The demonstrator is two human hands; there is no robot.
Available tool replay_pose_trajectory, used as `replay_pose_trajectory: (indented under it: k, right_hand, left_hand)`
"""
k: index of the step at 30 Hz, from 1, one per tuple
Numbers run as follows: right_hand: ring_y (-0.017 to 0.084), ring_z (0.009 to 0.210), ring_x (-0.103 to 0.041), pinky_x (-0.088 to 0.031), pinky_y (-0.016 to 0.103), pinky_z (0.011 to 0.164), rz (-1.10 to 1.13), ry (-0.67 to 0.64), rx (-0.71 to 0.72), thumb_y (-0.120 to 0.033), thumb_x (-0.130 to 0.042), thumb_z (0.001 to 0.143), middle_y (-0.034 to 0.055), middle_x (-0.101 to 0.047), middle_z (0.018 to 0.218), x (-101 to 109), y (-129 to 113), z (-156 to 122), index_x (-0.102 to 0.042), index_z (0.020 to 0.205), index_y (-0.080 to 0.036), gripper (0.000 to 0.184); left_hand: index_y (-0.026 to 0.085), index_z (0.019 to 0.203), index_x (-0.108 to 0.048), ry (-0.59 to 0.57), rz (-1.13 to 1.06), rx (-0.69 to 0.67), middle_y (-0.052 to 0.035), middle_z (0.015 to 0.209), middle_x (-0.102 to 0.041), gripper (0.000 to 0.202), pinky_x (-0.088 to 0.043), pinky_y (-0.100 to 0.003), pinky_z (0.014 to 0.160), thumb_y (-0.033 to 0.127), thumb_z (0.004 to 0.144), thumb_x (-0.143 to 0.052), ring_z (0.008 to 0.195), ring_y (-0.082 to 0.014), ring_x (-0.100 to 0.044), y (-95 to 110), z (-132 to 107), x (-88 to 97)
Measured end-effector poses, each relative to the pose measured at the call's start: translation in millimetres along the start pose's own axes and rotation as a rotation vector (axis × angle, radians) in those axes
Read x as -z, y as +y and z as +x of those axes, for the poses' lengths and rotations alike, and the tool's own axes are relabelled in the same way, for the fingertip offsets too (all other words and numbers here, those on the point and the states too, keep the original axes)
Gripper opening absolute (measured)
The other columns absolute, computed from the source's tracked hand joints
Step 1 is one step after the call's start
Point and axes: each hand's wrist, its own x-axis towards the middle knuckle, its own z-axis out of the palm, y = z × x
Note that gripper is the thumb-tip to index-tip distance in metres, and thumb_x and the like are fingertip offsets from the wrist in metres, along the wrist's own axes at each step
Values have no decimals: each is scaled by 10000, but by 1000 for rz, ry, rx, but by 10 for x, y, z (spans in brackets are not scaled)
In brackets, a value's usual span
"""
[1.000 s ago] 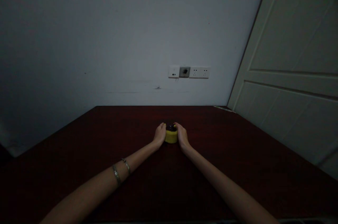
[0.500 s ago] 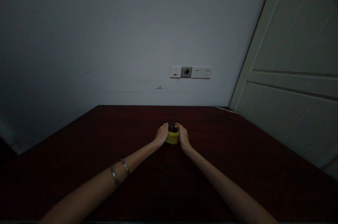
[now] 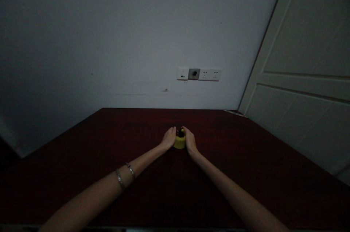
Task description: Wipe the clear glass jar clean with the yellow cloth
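Between my two hands, on the dark red table, stands a small yellow container [image 3: 179, 143]. Dark, shiny things [image 3: 179, 133] show at its top, too small and dim to name. My left hand [image 3: 168, 138] lies against its left side, fingers together and pointing away from me. The right side is pressed by my right hand [image 3: 190, 140], its fingers curving a little over the far rim. Both palms face inward, and the container's far side is hidden.
The dark red table [image 3: 136, 122] reaches back to a pale wall [image 3: 131, 35]. Wall sockets [image 3: 209, 74] sit above its far edge. On the right a cream panelled door [image 3: 300, 53] stands alongside the table. A thin pale strip [image 3: 234, 113] lies at the far right corner.
The view has shifted very slightly. My hands stay on both sides of the yellow container, with the left one a touch further to the right.
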Motion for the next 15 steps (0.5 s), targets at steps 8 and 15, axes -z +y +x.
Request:
replay_pose_trajectory:
  k: [8, 15]
  right_hand:
    - [228, 1016, -595, -396, 335, 940, -29, -15, 22, -389, -491, 728, 52, -714, 996, -6, -21, -11, -722, 823, -221, 301]
    - [254, 1088, -569, -367, 400, 986, -116, -141, 110, -408, -592, 706, 86, -666, 1133, 144, -202, 34, -699, 1013, -208, 382]
  left_hand:
    - [201, 601, -547, 14, -13, -8, -77, 732, -640, 267, -397, -335, 859, 313, 830, -466, 834, -232, -585, 20, -28, 16]
    - [198, 613, -561, 45, -65, 1, -64, 686, -636, 257, -430, -319, 788, 371, 795, -506, 778, -225, -588, -44, -19, 16]
